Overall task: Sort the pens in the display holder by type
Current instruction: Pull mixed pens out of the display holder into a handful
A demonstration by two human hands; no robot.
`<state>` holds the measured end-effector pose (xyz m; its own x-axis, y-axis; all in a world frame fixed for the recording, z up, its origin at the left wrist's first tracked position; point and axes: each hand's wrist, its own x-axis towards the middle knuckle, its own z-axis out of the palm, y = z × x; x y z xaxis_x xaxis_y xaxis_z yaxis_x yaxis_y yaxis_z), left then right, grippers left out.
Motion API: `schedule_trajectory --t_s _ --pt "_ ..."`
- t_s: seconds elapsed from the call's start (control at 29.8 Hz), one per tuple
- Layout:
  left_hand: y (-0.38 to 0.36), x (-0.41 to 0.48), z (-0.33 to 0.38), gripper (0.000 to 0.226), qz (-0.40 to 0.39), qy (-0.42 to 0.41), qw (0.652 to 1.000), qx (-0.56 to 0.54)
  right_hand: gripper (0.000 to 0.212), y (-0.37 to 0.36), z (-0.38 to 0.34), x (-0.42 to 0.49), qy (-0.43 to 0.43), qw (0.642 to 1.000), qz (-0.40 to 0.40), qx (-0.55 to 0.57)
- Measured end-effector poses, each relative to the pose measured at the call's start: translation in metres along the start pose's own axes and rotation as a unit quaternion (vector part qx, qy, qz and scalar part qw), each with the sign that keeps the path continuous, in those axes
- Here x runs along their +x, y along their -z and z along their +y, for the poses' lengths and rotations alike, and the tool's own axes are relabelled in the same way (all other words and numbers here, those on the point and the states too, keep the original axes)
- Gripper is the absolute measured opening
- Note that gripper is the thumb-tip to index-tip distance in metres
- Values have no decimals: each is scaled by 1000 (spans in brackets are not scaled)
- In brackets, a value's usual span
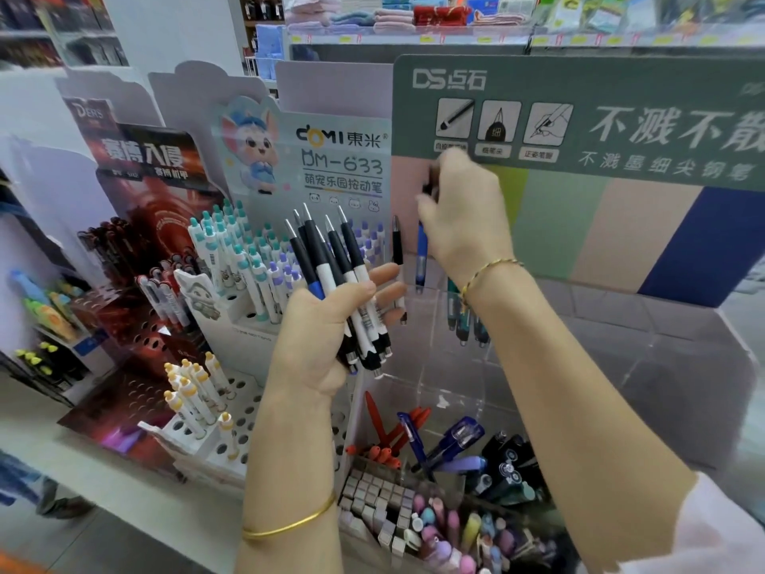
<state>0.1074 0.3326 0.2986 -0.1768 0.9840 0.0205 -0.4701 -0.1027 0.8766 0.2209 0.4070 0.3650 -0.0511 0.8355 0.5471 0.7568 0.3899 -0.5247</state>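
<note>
My left hand grips a bunch of several black-and-white click pens, tips pointing up. Higher and to the right, my right hand pinches a blue pen that hangs tip-down over the clear acrylic display holder. A black pen stands just left of it, and a few green pens stand in the holder under my right wrist. In the holder's front compartments lie red pens, blue pens, dark pens and pastel ones.
A green DS backboard rises behind the holder. To the left stand a DOMI DM-633 cardboard display with teal- and purple-capped pens, yellow-capped pens in a punched tray, and a red-and-black display. Shelves with folded goods run along the back.
</note>
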Motion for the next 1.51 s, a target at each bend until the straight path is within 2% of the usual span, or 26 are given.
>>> schedule_trajectory --t_s 0.07,0.17,0.37,0.47,0.5,0.57,0.64,0.67,0.74,0.77,0.84,0.91,0.94,1.01,1.11,1.17,1.31,1.41,1.51 --pt "-2 -2 -1 16 -2 11 1000 -23 8 -8 1 -1 -10 998 -39 -52" --pt "-1 -2 -3 16 11 7 1000 -15 21 -20 3 1 -23 991 -82 -108" --pt "-2 -2 -4 15 -1 4 999 37 25 -29 8 -1 -21 992 -69 -101" --pt "-3 -1 -4 16 -15 15 998 53 11 -18 10 -2 -9 999 -34 25" --pt "-4 0 -4 16 -19 16 998 55 20 -12 9 -5 -14 995 -52 88" --pt "-7 1 -3 14 -25 16 998 56 30 0 5 -11 -26 970 -140 199" --pt "-10 1 -2 13 -30 16 998 55 21 7 0 -18 -28 948 -204 241" --pt "-11 2 -2 14 -31 16 998 55 15 9 0 -18 -29 945 -208 249" --pt "-12 4 -3 12 -18 10 998 58 8 8 3 -11 -40 947 -146 283" --pt "-12 5 -4 12 -2 4 998 60 5 8 5 -5 -42 954 -80 286" --pt "-10 7 -5 12 26 -12 996 80 8 10 7 7 -24 965 57 255" --pt "-8 5 -4 10 34 -19 993 114 9 11 6 11 8 968 125 215" --pt "-9 4 -4 11 34 -15 993 115 11 10 6 12 21 976 124 180" --pt "-10 2 -4 12 34 -5 994 99 17 3 7 11 25 995 68 71" --pt "-12 1 -4 13 27 -2 996 90 16 -9 11 2 23 999 -13 -36" --pt "-12 0 -4 10 25 -1 996 90 8 -15 12 -1 12 999 -24 -45" --pt "-14 -2 -3 11 22 13 998 59 26 -26 12 -5 -13 995 -52 -81" --pt "-14 -3 -3 9 8 27 999 33 28 -32 14 -5 -23 993 -60 -100" --pt "-14 -3 -3 9 1 35 999 32 26 -29 17 -6 -21 995 -31 -87"
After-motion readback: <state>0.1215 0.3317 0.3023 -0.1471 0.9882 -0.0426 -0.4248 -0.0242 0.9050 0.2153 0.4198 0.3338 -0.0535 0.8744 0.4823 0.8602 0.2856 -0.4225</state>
